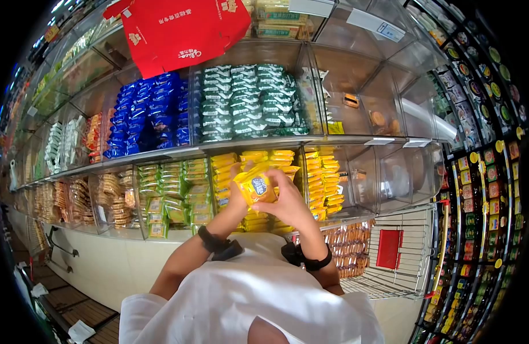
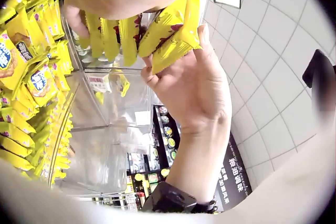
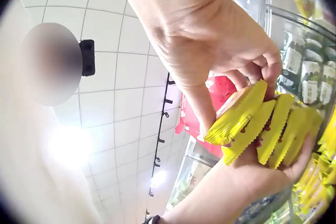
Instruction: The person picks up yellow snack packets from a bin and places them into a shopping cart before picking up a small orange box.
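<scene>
Several yellow packets (image 1: 256,186) stand in a row between the two hands, above the bin of yellow packets (image 1: 224,166). The left hand (image 1: 237,198) holds the row from its side. Thumb and fingers of the right hand (image 1: 288,202) grip the packets at the near end. In the left wrist view, the right hand (image 2: 191,85) is on the end packet (image 2: 176,45), and part of the left hand (image 2: 79,22) shows at the far end. The right wrist view shows the right hand (image 3: 220,50) over the row (image 3: 262,129), with the left hand (image 3: 262,179) underneath.
Behind lie bins of blue packets (image 1: 144,109) and green packets (image 1: 247,103), with a red sign (image 1: 178,34) above. Green-and-yellow packets (image 1: 172,195) fill a bin at the left. A metal cart (image 1: 410,258) stands at the right, beside dark shelves (image 1: 482,200).
</scene>
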{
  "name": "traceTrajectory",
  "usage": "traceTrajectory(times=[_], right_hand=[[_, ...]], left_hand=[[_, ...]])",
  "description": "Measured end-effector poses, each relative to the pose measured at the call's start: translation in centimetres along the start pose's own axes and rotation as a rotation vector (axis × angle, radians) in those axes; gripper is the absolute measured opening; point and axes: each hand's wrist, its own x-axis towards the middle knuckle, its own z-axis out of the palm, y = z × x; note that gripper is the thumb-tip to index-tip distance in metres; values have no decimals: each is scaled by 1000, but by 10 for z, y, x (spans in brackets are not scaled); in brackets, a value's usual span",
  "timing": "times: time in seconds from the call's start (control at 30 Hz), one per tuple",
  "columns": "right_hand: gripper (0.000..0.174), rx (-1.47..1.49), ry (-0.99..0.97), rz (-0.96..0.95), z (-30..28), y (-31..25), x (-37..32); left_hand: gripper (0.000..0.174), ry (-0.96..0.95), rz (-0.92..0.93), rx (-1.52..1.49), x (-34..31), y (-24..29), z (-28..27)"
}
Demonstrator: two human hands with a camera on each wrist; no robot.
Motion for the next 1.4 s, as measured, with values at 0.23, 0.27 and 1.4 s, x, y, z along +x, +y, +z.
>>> traceTrajectory(times=[0.23, 0.27, 1.4], right_hand=[[67, 92, -10, 100, 6, 13, 0], [66, 154, -8, 113, 5, 13, 1], [45, 614, 46, 66, 12, 27, 13]], left_hand=[[29, 103, -24, 476, -5, 14, 21], [35, 98, -4, 453, 0, 11, 14], [61, 42, -202, 1047, 12, 37, -17]])
